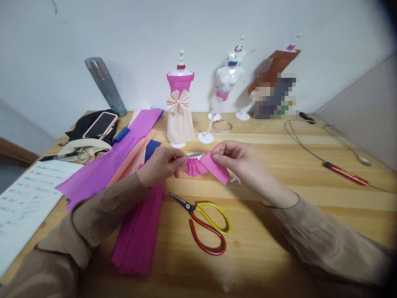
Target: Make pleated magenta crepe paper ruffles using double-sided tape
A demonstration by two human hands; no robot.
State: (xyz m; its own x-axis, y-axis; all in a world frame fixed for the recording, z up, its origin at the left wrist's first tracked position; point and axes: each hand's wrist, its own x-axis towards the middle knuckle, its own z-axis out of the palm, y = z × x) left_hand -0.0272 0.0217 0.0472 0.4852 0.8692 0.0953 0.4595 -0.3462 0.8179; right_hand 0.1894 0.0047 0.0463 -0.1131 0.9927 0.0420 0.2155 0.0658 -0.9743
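A strip of pink crepe paper (218, 166) stretches between my two hands above the table, its left part gathered into small pleats. My left hand (164, 164) pinches the pleated end. Thumb and fingers of my right hand (237, 158) grip the flat part near its upper edge. Just behind the strip a pale ring of tape (194, 155) shows in part. Below the hands lie scissors (187, 206) with one yellow and one red handle. Beyond them stands a small mannequin (180, 99) in a pink top and cream skirt with a pleated bow.
Purple and pink paper sheets (136, 244) cover the left side, near a written page (21, 207), a phone (101, 125) and a spray can (107, 87). White mannequins (228, 80) stand at the back. A red pen-like tool (345, 173) with a cable lies right.
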